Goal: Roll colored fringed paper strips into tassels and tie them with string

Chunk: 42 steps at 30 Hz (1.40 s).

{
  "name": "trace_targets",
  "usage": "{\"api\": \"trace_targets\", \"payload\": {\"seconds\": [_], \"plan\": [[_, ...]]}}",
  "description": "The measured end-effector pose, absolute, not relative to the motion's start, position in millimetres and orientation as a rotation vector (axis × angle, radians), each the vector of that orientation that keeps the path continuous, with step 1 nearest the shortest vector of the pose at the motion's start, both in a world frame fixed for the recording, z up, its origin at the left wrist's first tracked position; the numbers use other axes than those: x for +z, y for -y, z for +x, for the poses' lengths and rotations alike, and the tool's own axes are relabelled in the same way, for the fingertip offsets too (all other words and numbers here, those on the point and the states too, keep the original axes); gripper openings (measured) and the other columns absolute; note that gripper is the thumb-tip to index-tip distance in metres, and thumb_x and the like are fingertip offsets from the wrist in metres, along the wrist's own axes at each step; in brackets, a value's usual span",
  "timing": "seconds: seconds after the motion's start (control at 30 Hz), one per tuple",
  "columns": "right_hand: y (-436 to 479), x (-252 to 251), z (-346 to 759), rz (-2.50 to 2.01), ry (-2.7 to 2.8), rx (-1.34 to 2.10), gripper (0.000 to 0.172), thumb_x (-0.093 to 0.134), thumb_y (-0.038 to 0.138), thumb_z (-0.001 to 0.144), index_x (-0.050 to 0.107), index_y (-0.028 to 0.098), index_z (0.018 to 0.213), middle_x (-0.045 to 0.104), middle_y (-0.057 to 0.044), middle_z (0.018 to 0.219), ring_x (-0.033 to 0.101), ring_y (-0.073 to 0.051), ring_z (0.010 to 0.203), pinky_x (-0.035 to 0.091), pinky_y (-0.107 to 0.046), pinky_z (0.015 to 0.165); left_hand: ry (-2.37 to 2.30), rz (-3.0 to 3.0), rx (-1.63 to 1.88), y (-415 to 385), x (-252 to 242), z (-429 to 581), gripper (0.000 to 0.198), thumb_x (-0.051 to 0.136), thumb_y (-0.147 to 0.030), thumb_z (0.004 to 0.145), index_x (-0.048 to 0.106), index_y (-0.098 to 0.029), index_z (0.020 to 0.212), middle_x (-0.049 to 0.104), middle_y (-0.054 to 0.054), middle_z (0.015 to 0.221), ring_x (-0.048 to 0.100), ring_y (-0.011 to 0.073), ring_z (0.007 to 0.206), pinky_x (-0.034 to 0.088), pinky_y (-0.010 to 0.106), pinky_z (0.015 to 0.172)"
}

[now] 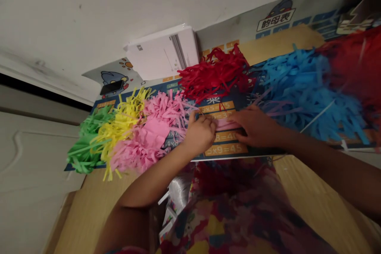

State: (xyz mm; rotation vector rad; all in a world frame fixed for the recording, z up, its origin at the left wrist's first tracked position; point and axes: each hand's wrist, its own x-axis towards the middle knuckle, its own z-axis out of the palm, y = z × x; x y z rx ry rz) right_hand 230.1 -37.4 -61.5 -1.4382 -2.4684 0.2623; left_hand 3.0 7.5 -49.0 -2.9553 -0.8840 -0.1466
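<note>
Pink paper strip (226, 124) flat on the printed chart (226, 149) over the worktop (233, 158), stretched between left hand (200, 133) and right hand (258, 126). Held at both ends of its visible length, presumably to keep it straight and steady. On the left, a closed grip, with fingers curled down over the strip. On the right, a half-open grip, thumb and fingers bent to either side of the strip and touching it; cannot tell through the blur whether pinched tight. Pink fringe (156, 131), yellow fringe (126, 117) and green fringe (89, 143) grouped by colour to the left, blue fringe (303, 87) to the right, red fringe (214, 74) behind, likely kept apart to give both hands room.
</note>
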Motion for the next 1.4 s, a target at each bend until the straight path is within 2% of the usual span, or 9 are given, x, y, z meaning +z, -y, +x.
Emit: {"api": "trace_targets", "payload": {"seconds": [0.17, 0.27, 0.57, 0.7, 0.83, 1.03, 1.13, 1.3, 1.4], "plan": [[38, -66, 225, -1.394, 2.51, 0.124, 0.017, 0.06, 0.024, 0.088, 0.07, 0.018, 0.101, 0.073, -0.009, 0.107, 0.063, -0.026, 0.097, 0.031, -0.039, 0.085, 0.996, -3.048, -0.26, -13, -49, -9, 0.024, 0.063, -0.023, 0.083, 0.071, -0.021, 0.106, 0.075, 0.008, 0.105, 0.065, 0.0289, 0.104, 0.021, 0.06, 0.111], [34, -78, 236, -1.375, 2.464, 0.133, 0.022, 0.052, 0.021, 0.095, 0.074, 0.02, 0.09, 0.075, -0.006, 0.1, 0.063, -0.023, 0.091, 0.029, -0.039, 0.083, 1.017, -3.112, -0.284, -17, -50, -18, 0.019, 0.06, -0.026, 0.09, 0.073, -0.024, 0.103, 0.076, 0.006, 0.105, 0.065, 0.027, 0.107, 0.016, 0.06, 0.114], [16, -89, 254, -1.51, 2.199, 0.578, 0.038, 0.049, 0.043, 0.097, 0.077, 0.021, 0.083, 0.071, -0.006, 0.092, 0.061, -0.021, 0.088, 0.038, -0.036, 0.079, 1.377, -3.149, -0.369, -30, -55, -19, 0.021, 0.058, -0.031, 0.096, 0.073, -0.022, 0.086, 0.077, 0.002, 0.095, 0.063, 0.022, 0.102, 0.029, 0.049, 0.104], [10, -85, 247, -1.669, 2.149, 0.55, 0.038, 0.052, 0.043, 0.093, 0.073, 0.02, 0.072, 0.069, -0.006, 0.083, 0.06, -0.021, 0.081, 0.039, -0.034, 0.074, 1.432, -3.075, -0.289, -33, -56, -11, 0.025, 0.06, -0.032, 0.092, 0.068, -0.019, 0.072, 0.073, 0.003, 0.081, 0.063, 0.0232, 0.092, 0.033, 0.048, 0.098], [9, -84, 242, -1.753, 2.164, 0.471, 0.033, 0.056, 0.04, 0.09, 0.068, 0.02, 0.067, 0.065, -0.004, 0.078, 0.059, -0.02, 0.076, 0.037, -0.033, 0.069, 1.398, -3.066, -0.208, -36, -54, -7, 0.026, 0.058, -0.03, 0.09, 0.065, -0.02, 0.067, 0.071, 0.005, 0.078, 0.062, 0.0255, 0.092, 0.034, 0.047, 0.093], [6, -86, 241, -1.774, 2.178, 0.468, 0.032, 0.059, 0.039, 0.087, 0.06, 0.02, 0.061, 0.062, -0.004, 0.073, 0.057, -0.019, 0.072, 0.036, -0.031, 0.067, 1.334, -3.034, -0.153, -36, -54, -4, 0.022, 0.056, -0.032, 0.093, 0.07, -0.02, 0.082, 0.072, 0.007, 0.085, 0.062, 0.0277, 0.093, 0.034, 0.051, 0.093], [4, -81, 244, -1.818, 2.142, 0.492, 0.024, 0.062, 0.038, 0.084, 0.061, 0.02, 0.068, 0.063, -0.003, 0.074, 0.057, -0.019, 0.07, 0.035, -0.031, 0.065, 1.322, -2.982, -0.228, -36, -57, -8, 0.019, 0.06, -0.035, 0.092, 0.07, -0.02, 0.091, 0.072, 0.008, 0.092, 0.061, 0.0281, 0.097, 0.034, 0.051, 0.096], [18, -52, 235, -1.688, 2.353, 0.004, 0.008, 0.062, 0.025, 0.086, 0.067, 0.019, 0.085, 0.069, -0.008, 0.09, 0.059, -0.026, 0.089, 0.033, -0.038, 0.077, 0.745, -3.018, -0.239, -37, -53, -16, 0.02, 0.049, -0.024, 0.1, 0.068, -0.024, 0.108, 0.07, 0.006, 0.108, 0.056, 0.0238, 0.107, 0.035, 0.046, 0.099], [30, -39, 220, -1.375, 2.676, -0.095, 0.014, 0.055, 0.014, 0.089, 0.069, 0.017, 0.088, 0.07, -0.01, 0.092, 0.059, -0.026, 0.092, 0.029, -0.042, 0.082, 0.511, -2.984, -0.077, -32, -42, -12, 0.026, 0.043, -0.018, 0.101, 0.068, -0.018, 0.108, 0.071, 0.007, 0.101, 0.055, 0.0239, 0.105, 0.035, 0.047, 0.101]]}}
